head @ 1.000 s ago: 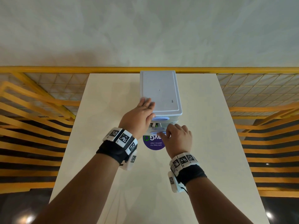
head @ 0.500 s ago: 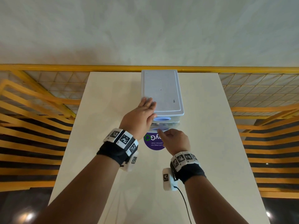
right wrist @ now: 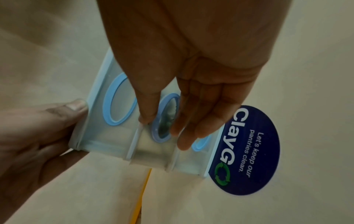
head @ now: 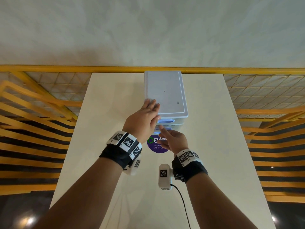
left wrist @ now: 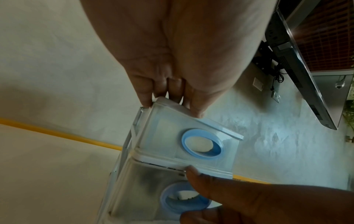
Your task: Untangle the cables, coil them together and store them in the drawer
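A small white drawer unit [head: 165, 93] with three blue-ringed drawers stands at the far middle of the table [head: 209, 154]. My left hand [head: 143, 119] lies flat on its front left corner, with the thumb against the front edge [right wrist: 76, 106]. My right hand [head: 171, 141] hovers in front of the middle drawer [right wrist: 153, 145], fingers straight and empty. Its thumb [left wrist: 201, 178] touches the seam above that drawer. All three drawer fronts sit nearly flush. No cable lies on the table. A pale shape [left wrist: 184, 195] shows through the middle ring; I cannot tell what it is.
A round dark blue sticker [head: 156, 148] lies on the table just in front of the unit. Yellow railings [head: 33, 113] run along both sides and the far end. A thin black lead [head: 181, 202] trails from my right wrist camera.
The middle drawer, which stood out a second ago, has slid back in. My right hand has turned edge-on and drawn slightly toward me. The left hand has stayed on the unit.
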Tool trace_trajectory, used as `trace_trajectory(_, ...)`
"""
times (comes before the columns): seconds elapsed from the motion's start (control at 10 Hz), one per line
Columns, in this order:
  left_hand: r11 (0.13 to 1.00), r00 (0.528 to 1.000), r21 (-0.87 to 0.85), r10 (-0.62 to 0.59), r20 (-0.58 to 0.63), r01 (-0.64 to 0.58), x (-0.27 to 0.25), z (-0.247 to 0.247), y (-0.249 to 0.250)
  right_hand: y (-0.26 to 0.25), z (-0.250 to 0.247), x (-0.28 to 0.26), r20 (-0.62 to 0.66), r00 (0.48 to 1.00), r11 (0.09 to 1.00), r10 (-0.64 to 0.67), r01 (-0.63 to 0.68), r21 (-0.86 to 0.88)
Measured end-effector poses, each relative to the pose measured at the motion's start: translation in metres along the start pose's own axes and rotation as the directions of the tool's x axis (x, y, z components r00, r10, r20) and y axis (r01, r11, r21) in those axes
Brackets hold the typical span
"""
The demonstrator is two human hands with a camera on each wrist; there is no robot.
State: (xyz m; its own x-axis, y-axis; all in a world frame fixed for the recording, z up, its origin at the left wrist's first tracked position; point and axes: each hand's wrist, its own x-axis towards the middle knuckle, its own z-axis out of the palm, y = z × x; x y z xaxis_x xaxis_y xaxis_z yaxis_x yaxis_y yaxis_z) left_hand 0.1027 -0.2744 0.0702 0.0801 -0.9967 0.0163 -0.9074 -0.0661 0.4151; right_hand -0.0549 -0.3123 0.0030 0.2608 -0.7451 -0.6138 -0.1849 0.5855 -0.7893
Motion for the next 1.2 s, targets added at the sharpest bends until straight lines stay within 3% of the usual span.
trace_trajectory(0.2,1.0,1.0,0.002,0.0,0.018,0.0,0.001,-0.001,-0.001,0.003,-0.002,0.009,0.022,1.0,0.973,-0.011,0.006,0.23)
trace_trajectory(0.4,1.0,1.0,0.002,0.006,0.004,-0.006,0.0,0.004,-0.005,0.007,-0.006,0.01,0.056,0.998,0.976,-0.018,0.005,0.219)
trace_trajectory(0.8,0.996,0.998,0.088,0.012,0.069,-0.018,0.0,0.001,0.001,-0.001,-0.015,0.008,0.101,0.995,1.0,0.02,-0.022,0.018)
trace_trajectory(1.0,0.999,0.996,0.051,0.008,0.091,-0.013,-0.002,-0.001,0.004,0.011,-0.037,-0.021,0.133,0.99,0.981,0.034,-0.008,-0.191)
trace_trajectory(1.2,0.999,0.999,-0.001,-0.046,0.022,0.046,-0.014,-0.012,0.004,0.043,-0.084,-0.073,0.094,0.995,0.941,0.012,0.021,-0.336)
